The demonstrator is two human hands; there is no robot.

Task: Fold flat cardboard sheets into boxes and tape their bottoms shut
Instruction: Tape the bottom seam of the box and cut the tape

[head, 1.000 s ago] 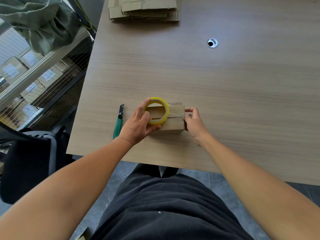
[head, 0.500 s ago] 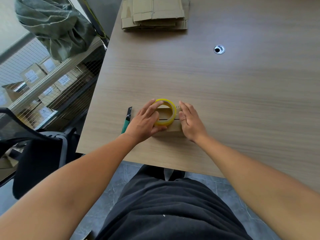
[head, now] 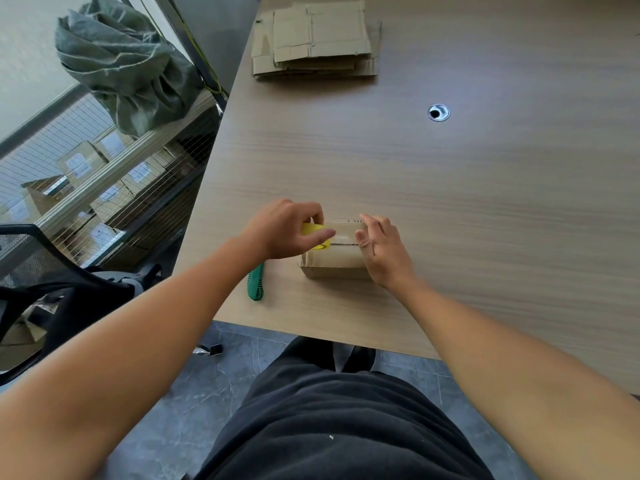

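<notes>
A small folded cardboard box stands near the front edge of the wooden table, its flap seam facing up. My left hand grips a yellow roll of tape at the box's left end, mostly hidden by my fingers. A strip of clear tape seems to run from the roll across the seam. My right hand lies flat against the box's right end, thumb pressing on the top. A stack of flat cardboard sheets lies at the far edge of the table.
A green utility knife lies on the table just left of the box, partly under my left forearm. A cable hole sits in the tabletop at the right. A grey-green sack, a wire shelf of boxes and a black chair stand to the left.
My left hand has drawn the tape roll leftward off the box top to its left end. My right hand shifted from the box's side onto its right top edge.
</notes>
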